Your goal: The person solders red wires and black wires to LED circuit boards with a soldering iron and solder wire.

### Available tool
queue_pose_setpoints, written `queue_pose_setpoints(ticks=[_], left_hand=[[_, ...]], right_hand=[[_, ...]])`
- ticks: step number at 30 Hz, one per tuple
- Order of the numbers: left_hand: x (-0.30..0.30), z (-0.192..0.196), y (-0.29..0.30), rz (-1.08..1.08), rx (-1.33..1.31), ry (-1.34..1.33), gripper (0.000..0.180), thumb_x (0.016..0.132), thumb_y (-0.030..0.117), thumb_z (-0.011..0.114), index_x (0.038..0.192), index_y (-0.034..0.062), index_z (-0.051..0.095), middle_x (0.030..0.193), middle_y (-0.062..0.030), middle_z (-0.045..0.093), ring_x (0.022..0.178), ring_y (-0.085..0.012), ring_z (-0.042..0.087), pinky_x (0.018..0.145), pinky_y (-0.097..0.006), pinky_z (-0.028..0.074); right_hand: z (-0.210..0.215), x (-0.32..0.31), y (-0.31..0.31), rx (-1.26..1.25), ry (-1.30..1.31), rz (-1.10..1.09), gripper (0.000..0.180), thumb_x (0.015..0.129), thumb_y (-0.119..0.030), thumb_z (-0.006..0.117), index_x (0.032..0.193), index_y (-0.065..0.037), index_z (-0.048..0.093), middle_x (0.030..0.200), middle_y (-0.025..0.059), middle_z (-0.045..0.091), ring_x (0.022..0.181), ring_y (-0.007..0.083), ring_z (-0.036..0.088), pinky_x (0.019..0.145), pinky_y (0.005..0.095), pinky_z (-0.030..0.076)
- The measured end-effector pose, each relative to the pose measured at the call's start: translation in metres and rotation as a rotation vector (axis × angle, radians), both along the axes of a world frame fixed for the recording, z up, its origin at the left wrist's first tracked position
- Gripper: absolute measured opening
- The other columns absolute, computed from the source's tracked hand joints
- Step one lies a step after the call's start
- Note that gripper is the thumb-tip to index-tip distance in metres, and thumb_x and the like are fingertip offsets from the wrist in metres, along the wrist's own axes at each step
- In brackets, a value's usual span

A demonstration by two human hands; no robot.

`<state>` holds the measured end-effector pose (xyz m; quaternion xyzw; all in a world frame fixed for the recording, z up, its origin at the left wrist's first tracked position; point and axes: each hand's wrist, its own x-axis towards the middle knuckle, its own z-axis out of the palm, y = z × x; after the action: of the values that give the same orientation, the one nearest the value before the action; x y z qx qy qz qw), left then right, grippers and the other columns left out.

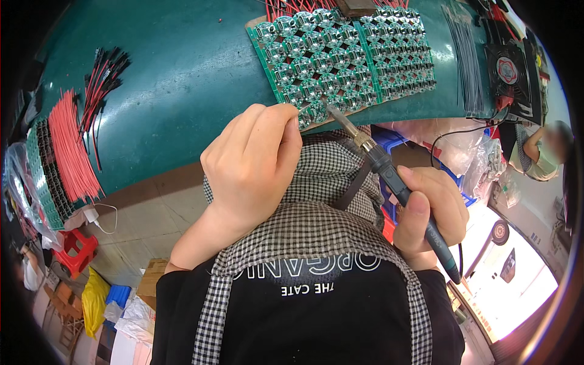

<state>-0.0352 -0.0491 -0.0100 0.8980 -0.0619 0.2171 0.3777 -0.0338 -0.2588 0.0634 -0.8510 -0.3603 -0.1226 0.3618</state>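
My right hand (pixel 429 210) grips a dark soldering iron (pixel 389 173) like a pen, its metal tip slanting up to the left onto the near edge of a panel of round green circuit boards (pixel 325 64). At that same edge my left hand (pixel 252 158) is closed in a pinch, knuckles up. A thin wire (pixel 304 108) shows at its fingertips, reaching toward the board by the iron's tip; most of it is hidden. Each round board carries a shiny dark component. A second such panel (pixel 398 55) adjoins on the right.
Red wires (pixel 73 146) and black-ended red leads (pixel 100 85) lie on the green table (pixel 182 67) at left. Grey wires (pixel 462 61) and a black fan unit (pixel 508 70) are at right. A dark block (pixel 356 7) rests atop the panels. Another person (pixel 541 152) sits far right.
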Motion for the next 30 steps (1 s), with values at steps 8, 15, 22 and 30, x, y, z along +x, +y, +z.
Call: queue_pose_setpoints(ticks=[8, 15, 22, 30], left_hand=[[0.0, 0.0, 0.001, -0.001, -0.006, 0.003, 0.015, 0.072, 0.0, 0.069, 0.082, 0.0064, 0.061, 0.065, -0.0041, 0.053, 0.053, -0.0191, 0.054, 0.047, -0.03, 0.043], [-0.001, -0.002, 0.001, 0.002, 0.006, -0.003, 0.015, 0.072, 0.0, 0.069, 0.082, 0.0064, 0.061, 0.065, -0.004, 0.053, 0.053, -0.0191, 0.054, 0.046, -0.03, 0.042], [-0.003, 0.002, 0.001, -0.016, -0.018, 0.024, 0.016, 0.072, -0.001, 0.069, 0.084, 0.0056, 0.061, 0.067, -0.0044, 0.054, 0.053, -0.0195, 0.055, 0.047, -0.03, 0.044], [-0.004, 0.003, -0.002, -0.096, 0.0, 0.01, 0.016, 0.073, -0.001, 0.067, 0.086, 0.0044, 0.06, 0.069, -0.0053, 0.054, 0.054, -0.0198, 0.055, 0.047, -0.031, 0.045]], right_hand=[[-0.004, 0.005, 0.003, 0.004, -0.013, 0.031, 0.021, 0.079, 0.009, 0.063, 0.099, 0.008, 0.058, 0.084, 0.0215, 0.064, 0.058, 0.0281, 0.063, 0.048, 0.0332, 0.052], [-0.007, 0.003, 0.007, 0.051, 0.005, -0.009, 0.022, 0.076, 0.012, 0.064, 0.097, 0.009, 0.056, 0.08, 0.0213, 0.065, 0.056, 0.0272, 0.062, 0.045, 0.0313, 0.051], [-0.008, -0.007, 0.001, 0.06, -0.076, -0.094, 0.013, 0.076, 0.008, 0.062, 0.089, 0.009, 0.059, 0.076, 0.0191, 0.065, 0.055, 0.026, 0.062, 0.046, 0.0319, 0.05], [-0.013, -0.021, -0.01, 0.11, 0.03, -0.119, 0.009, 0.077, 0.0, 0.061, 0.084, 0.006, 0.063, 0.069, 0.0133, 0.063, 0.055, 0.0236, 0.061, 0.051, 0.0321, 0.05]])
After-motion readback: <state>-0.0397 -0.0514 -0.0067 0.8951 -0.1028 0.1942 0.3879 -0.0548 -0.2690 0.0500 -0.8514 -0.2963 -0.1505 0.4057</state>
